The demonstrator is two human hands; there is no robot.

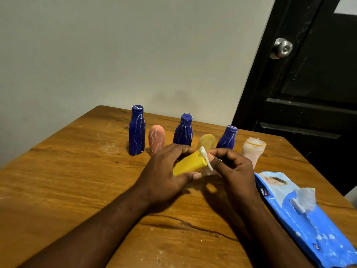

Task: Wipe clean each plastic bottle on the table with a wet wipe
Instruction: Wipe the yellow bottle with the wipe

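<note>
Our left hand (164,171) gripped a yellow plastic bottle (188,165), our right hand (233,171) pinched a white wet wipe (207,161); streaked blue bottles (136,132) seemed unwiped.

Wooden bench (77,180) with a dark crack along its near part and pale smudges, plain off-white wall (135,45) behind, black panelled door (309,113) at right, round silver knob (282,48) on it.
</note>
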